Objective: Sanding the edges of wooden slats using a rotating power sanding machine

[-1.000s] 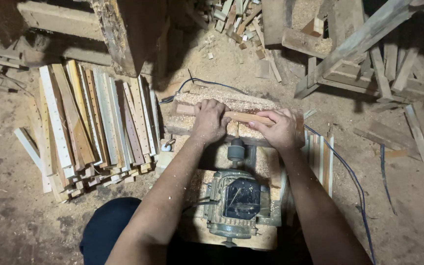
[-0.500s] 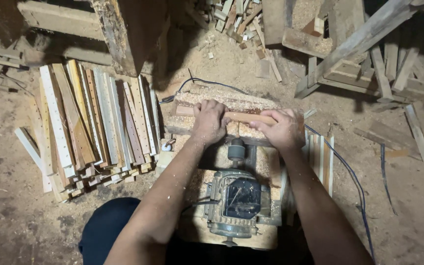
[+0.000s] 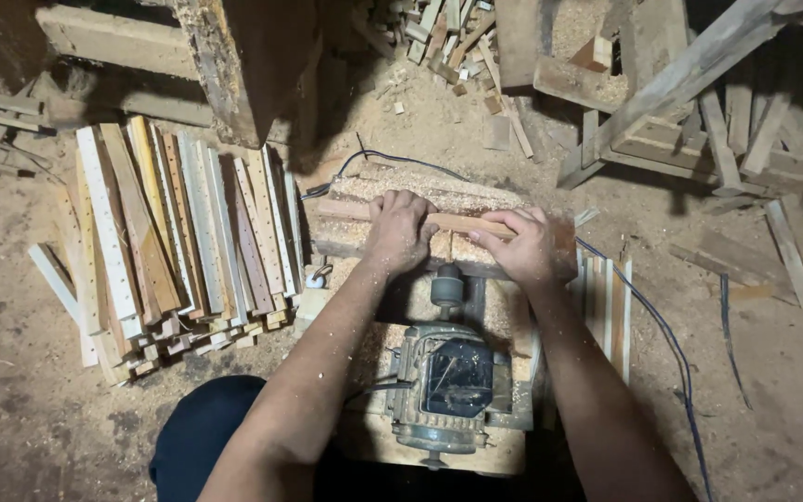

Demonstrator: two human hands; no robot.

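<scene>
My left hand [image 3: 400, 231] and right hand [image 3: 522, 244] both press, fingers curled, on a narrow reddish-brown wooden slat [image 3: 462, 223]. The slat lies flat on a sawdust-covered wooden block bed [image 3: 420, 186], its long axis running left to right across my view, just beyond the dusty grey metal electric motor [image 3: 453, 381], whose dark shaft tip [image 3: 447, 284] points at it. To my left lies a stack of pale, drilled wooden strips [image 3: 178, 242]; a thin blue cable [image 3: 662, 325] trails over the gritty, sawdust-strewn floor [image 3: 30, 400].

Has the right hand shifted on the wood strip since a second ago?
Barely. The right hand sits about where it was on the wood strip, judged against the electric motor; slight wobble only.
</scene>
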